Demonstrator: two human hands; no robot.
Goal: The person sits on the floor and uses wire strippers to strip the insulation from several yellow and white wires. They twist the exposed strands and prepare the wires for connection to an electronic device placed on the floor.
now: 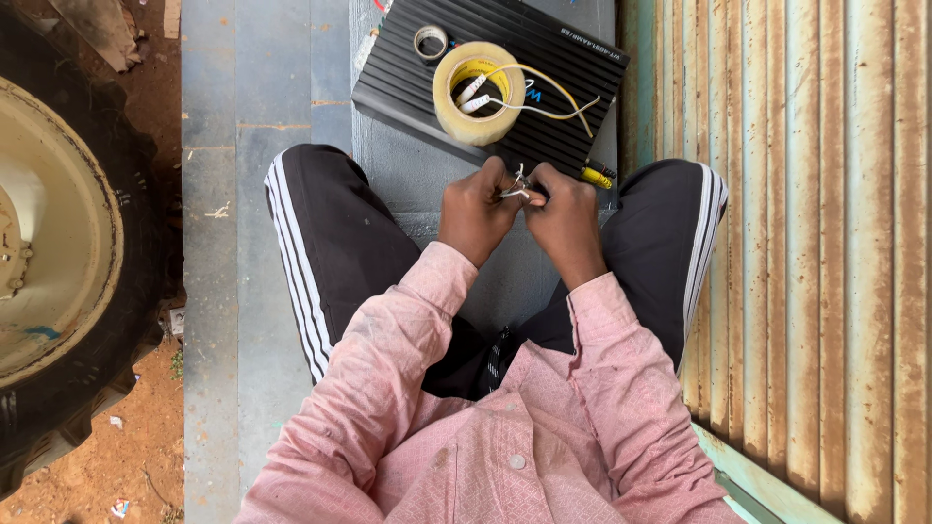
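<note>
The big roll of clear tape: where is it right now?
In the head view, the tape roll lies flat on the black ribbed box, upper centre, just beyond both hands, with white cable ends resting in its core.

A thin pale wire [517, 184] sits pinched between the fingertips of the left hand [476, 212] and the right hand [563, 218], which meet above the lap. Its short loose ends curl up between the thumbs, too small to make out further.
</note>
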